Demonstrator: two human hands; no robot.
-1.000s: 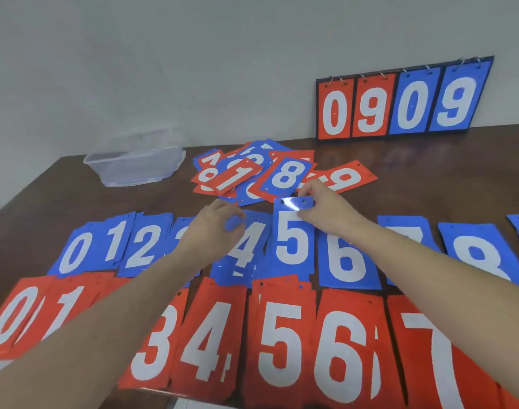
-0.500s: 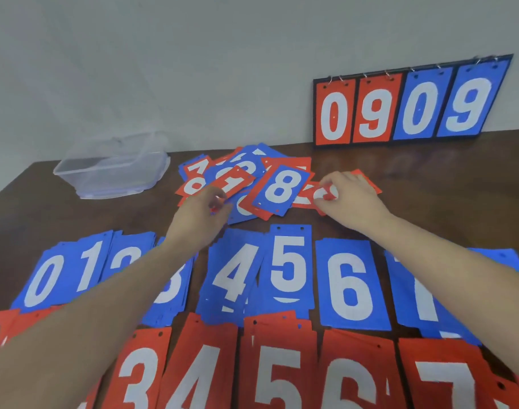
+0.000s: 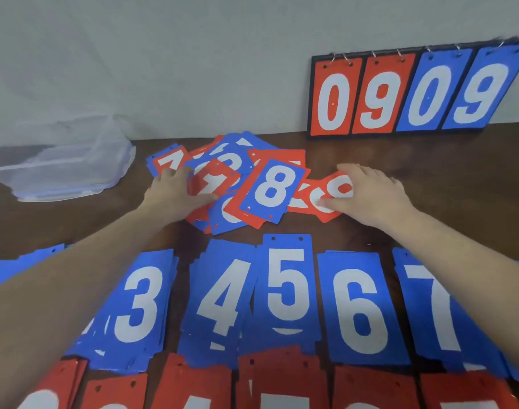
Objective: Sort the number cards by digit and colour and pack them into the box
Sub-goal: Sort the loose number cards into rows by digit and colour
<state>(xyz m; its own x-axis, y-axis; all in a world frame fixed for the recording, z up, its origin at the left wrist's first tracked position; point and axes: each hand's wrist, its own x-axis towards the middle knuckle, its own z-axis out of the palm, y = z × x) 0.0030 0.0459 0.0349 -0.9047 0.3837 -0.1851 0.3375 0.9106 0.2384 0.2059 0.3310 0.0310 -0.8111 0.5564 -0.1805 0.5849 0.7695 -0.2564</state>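
Note:
A loose pile of red and blue number cards lies mid-table, with a blue 8 [image 3: 271,190] on top. My left hand [image 3: 175,194] pinches a red 1 card [image 3: 212,181] at the pile's left side, thumb along its lower edge. At the pile's right side my right hand [image 3: 373,193] holds a red 9 card [image 3: 339,188], thumb pressed on its face. In front lie sorted blue stacks: 3 [image 3: 140,305], 4 [image 3: 223,296], 5 [image 3: 287,287], 6 [image 3: 358,311], 7 [image 3: 435,308]. Red stacks [image 3: 282,379] line the near edge, cut off by the frame.
A clear plastic box [image 3: 60,163] stands at the back left on the dark wooden table [image 3: 429,178]. A flip scoreboard [image 3: 414,93] showing 0 9 0 9 leans on the wall at the back right. My forearms cross over the left and right blue stacks.
Both hands left the blue 5 stack and reached forward into the loose pile. The left now pinches the red 1, the right holds the red 9. The view has moved closer.

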